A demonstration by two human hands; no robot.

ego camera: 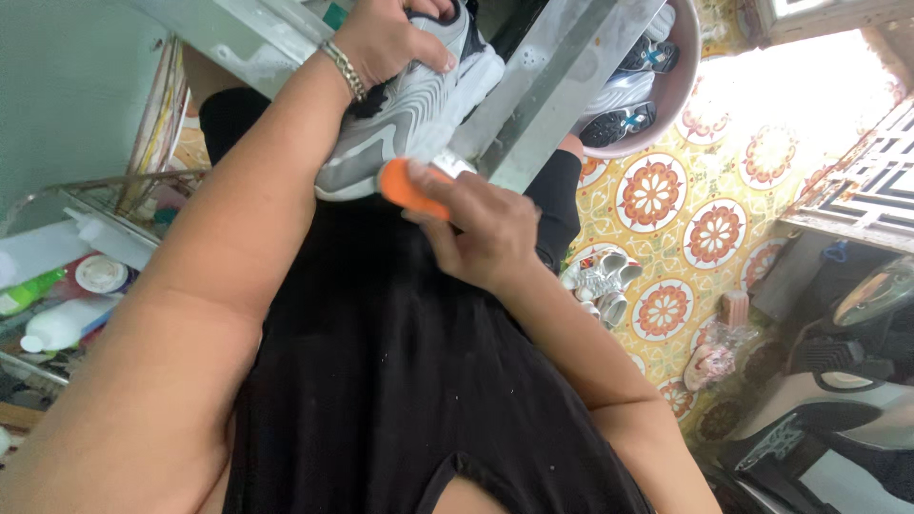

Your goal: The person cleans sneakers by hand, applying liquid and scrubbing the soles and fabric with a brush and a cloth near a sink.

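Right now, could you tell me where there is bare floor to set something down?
Bare patterned tile floor lies between the pink basin of shoes and the white sneakers on the floor. The wire shelf of bottles is crowded.

Grey-white sneaker (409, 114) held, orange brush (411, 188) against its heel

Shoe (409, 114) between both hands; brush (411, 187) against it (basin (687, 86) beyond).

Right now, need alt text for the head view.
Seen upside down, the left hand grips a grey and white sneaker while the right hand presses an orange brush to its sole edge. A basin of shoes sits on the patterned tile floor.
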